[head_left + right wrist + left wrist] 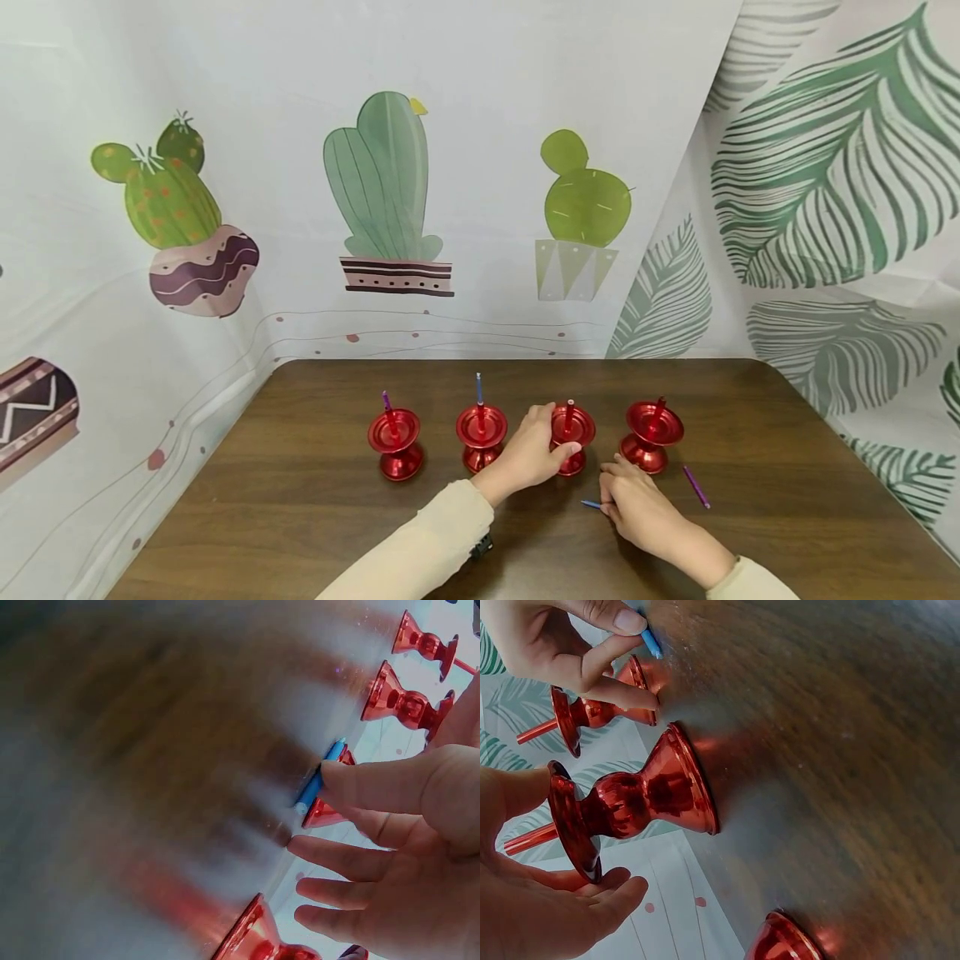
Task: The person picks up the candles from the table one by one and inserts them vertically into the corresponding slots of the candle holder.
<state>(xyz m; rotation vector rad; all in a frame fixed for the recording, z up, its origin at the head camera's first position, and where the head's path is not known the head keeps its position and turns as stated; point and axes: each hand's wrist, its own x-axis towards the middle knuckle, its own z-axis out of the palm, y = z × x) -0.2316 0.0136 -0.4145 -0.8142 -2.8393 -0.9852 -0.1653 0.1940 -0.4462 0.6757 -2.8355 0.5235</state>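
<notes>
Four is avoided here: several shiny red candle holders stand in a row on the brown table. My left hand (531, 450) holds the third candle holder from the left (622, 802) by its dish, thumb on one side of the rim and fingers on the other. That holder's upright tube (531, 838) shows no coloured candle. Low over the table, my right hand (637, 504) pinches a small blue candle (319, 780) between thumb and index finger; the other fingers are spread. The rightmost candle holder (651, 435) stands just beyond that hand. A purple candle (696, 487) lies to its right.
On the far left, a candle holder (397, 446) bears a leaning purple candle (386, 401). Beside it, another candle holder (482, 427) has an upright blue candle (479, 388). A cloth printed with cacti and leaves (480, 167) hangs behind the table (300, 492).
</notes>
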